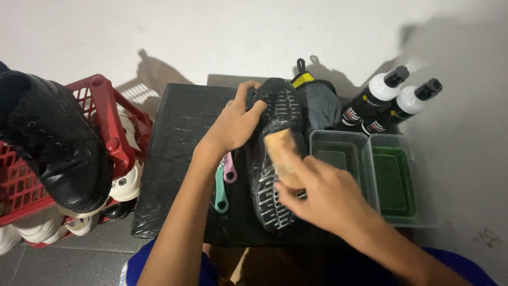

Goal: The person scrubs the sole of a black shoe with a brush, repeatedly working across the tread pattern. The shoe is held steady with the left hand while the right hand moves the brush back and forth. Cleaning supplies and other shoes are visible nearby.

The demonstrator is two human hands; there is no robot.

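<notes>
A black shoe (275, 111) lies sole-up on a black-covered table (174, 137); its tread carries white foam. My left hand (233, 124) grips the shoe's toe end from the left. My right hand (323, 193) holds a tan wooden brush (283, 153) pressed against the middle of the sole. The brush's bristles are hidden against the tread.
Pink (229, 168) and teal (220, 193) brush handles lie left of the shoe. Two clear tubs (370, 143) of greenish liquid stand at right, two black-and-white bottles (373, 100) behind them, a grey cloth (323, 106) beside. A red crate (114, 132) with shoes, a black shoe (53, 143) on top, stands left.
</notes>
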